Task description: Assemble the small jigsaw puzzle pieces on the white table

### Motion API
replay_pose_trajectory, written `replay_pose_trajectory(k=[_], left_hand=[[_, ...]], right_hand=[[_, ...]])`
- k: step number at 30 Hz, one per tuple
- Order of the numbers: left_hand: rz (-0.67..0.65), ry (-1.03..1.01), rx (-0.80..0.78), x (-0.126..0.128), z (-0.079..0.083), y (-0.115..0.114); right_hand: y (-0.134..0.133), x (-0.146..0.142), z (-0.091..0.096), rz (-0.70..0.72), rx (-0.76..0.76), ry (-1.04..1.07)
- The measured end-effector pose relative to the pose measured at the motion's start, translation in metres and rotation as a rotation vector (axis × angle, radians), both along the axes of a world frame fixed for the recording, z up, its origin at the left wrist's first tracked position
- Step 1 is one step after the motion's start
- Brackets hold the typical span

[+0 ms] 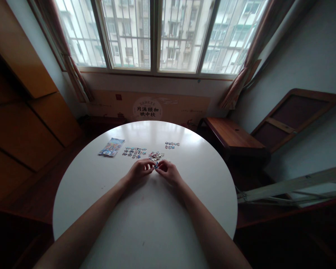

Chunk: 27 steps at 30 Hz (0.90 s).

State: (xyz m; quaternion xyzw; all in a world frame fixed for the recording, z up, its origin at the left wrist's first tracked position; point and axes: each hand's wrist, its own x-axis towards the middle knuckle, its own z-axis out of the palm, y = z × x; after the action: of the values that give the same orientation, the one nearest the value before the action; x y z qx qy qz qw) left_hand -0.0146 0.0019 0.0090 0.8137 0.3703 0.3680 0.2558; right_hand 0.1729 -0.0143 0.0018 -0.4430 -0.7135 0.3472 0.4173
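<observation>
Both hands meet over the middle of a round white table, fingers closed on a small bluish jigsaw puzzle piece [156, 166]. My left hand [141, 169] pinches it from the left, my right hand [168, 170] from the right; whether it is one piece or two joined is too small to tell. Just beyond the fingertips lies a heap of loose puzzle pieces [156, 155]. Rows of spread pieces [134, 152] lie to the left of the heap, and a smaller group of pieces [172, 145] sits farther back on the right.
A colourful printed picture sheet [112, 147] lies at the left of the white table [145, 224]. Behind the table, a long printed box [168, 106] stands below the barred window. A low wooden bench [233, 132] is at the right, wooden cabinets [25, 123] at the left.
</observation>
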Motion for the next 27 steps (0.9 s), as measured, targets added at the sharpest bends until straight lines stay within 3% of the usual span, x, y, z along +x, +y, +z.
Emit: replay_pose_trajectory(k=[14,27], left_hand=[[0.030,0.023,0.023,0.0005,-0.0027,0.0007],[0.022,0.001,0.007,-0.0017,-0.0022,0.0025]], right_hand=[[0.0004,-0.0009,0.0010,-0.022,0.050,-0.018],[0.0031,0.0018,0.0009,-0.033,-0.011,0.012]])
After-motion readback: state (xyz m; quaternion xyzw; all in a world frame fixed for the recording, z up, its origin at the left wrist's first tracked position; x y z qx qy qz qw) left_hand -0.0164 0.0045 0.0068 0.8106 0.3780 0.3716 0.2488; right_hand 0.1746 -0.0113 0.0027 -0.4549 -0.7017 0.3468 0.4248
